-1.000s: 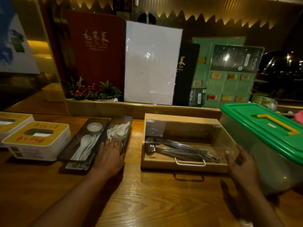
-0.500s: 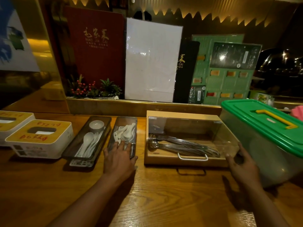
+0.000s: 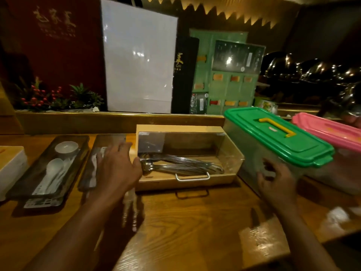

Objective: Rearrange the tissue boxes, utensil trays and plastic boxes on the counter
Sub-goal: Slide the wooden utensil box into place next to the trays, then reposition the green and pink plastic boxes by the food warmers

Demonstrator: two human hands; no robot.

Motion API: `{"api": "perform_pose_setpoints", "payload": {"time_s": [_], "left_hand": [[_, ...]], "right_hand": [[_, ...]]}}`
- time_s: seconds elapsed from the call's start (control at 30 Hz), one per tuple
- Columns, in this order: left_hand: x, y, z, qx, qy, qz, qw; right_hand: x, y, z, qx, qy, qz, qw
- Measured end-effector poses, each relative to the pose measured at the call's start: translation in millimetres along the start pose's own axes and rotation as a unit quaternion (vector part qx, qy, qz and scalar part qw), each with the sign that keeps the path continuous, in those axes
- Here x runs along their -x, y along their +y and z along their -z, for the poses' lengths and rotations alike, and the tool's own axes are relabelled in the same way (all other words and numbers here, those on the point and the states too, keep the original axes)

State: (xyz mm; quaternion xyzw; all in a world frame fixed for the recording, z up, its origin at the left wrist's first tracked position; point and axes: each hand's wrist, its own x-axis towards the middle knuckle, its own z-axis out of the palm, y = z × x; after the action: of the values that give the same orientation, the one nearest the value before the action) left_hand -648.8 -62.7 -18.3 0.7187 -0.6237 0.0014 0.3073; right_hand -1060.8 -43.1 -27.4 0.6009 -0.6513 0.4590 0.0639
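The wooden utensil box [image 3: 187,159] with a clear cover stood at the centre of the wooden counter [image 3: 195,222], its back against the raised ledge; metal utensils [image 3: 181,165] lay lengthwise inside it and a metal handle [image 3: 192,178] showed on its front edge. The left hand [image 3: 117,169] lay with fingers spread flat across the near end of a dark narrow tray [image 3: 103,159] just left of the box, the thumb touching the box's left front corner; it gripped nothing. A second dark tray [image 3: 48,165] lay further left, near but apart from the first, and held a small white dish [image 3: 66,148] at its far end and white plastic spoons [image 3: 53,171] in front of it. At the left edge of the view, the corner of a white tissue box [image 3: 10,167] stood just beside that tray. To the right of the wooden box, a clear plastic box with a green lid [image 3: 277,137] and a yellow handle [image 3: 277,127] stood close alongside. The right hand [image 3: 277,184] was at the near left corner of that box, fingers curled and partly apart; whether they touched the wall could not be told. A pink-lidded box [image 3: 330,132] stood just behind and right of the green one. Menus and a white board [image 3: 138,61] leaned behind the ledge.
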Motion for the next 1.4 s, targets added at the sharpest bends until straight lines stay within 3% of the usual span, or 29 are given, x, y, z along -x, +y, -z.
{"api": "perform_pose_setpoints", "payload": {"time_s": [0.17,0.4,0.53,0.73,0.9,1.0,1.2,1.4], "left_hand": [[0,72,-4,0.046,0.024,-0.082,0.995],[25,201,-41,0.227,-0.098,-0.090,0.965],[44,285,-78,0.323,-0.149,-0.061,0.933],[53,370,-124,0.501,-0.205,0.020,0.841],[48,388,-140,0.497,-0.173,0.040,0.849],[38,383,-141,0.509,-0.177,0.053,0.841],[8,361,-147,0.527,-0.208,0.075,0.821],[-1,360,-154,0.534,-0.227,0.080,0.811]], "right_hand": [[-22,10,57,0.000,0.111,0.113,0.987],[-53,91,107,-0.038,0.159,0.067,0.984],[-85,157,127,-0.072,0.074,0.015,0.995],[-129,222,127,-0.176,-0.132,-0.036,0.975],[-143,234,114,-0.267,-0.247,0.006,0.931],[-139,232,107,-0.309,-0.212,0.010,0.927],[-122,218,85,-0.286,-0.117,-0.025,0.951],[-128,222,82,-0.257,-0.126,-0.050,0.957]]}}
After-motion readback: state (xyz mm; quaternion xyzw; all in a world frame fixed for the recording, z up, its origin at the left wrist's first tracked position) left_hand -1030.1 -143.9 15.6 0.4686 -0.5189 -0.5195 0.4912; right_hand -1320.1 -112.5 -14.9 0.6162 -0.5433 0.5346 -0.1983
